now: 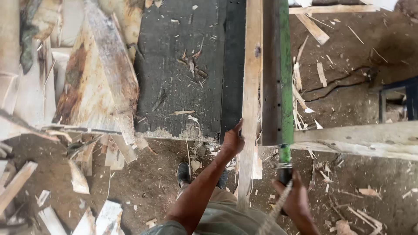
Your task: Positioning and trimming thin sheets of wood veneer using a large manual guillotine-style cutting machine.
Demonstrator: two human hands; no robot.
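My left hand (pixel 232 140) rests on the near end of a long narrow wooden strip (pixel 251 82), fingers pressed against its left edge. The strip runs away from me along the right side of a dark board (pixel 183 65). My right hand (pixel 294 198) grips the black handle of a long green tool (pixel 285 74) that lies parallel to the strip, just right of it. A pale rope (pixel 274 213) hangs from the handle end. My black shoe (pixel 184 173) shows below the board.
Rough pale wood slabs (pixel 98 74) lie at the left. A grey plank (pixel 361 139) crosses at the right. Offcuts and splinters (pixel 305 87) litter the dirt floor. A dark frame (pixel 398 102) stands at the right edge.
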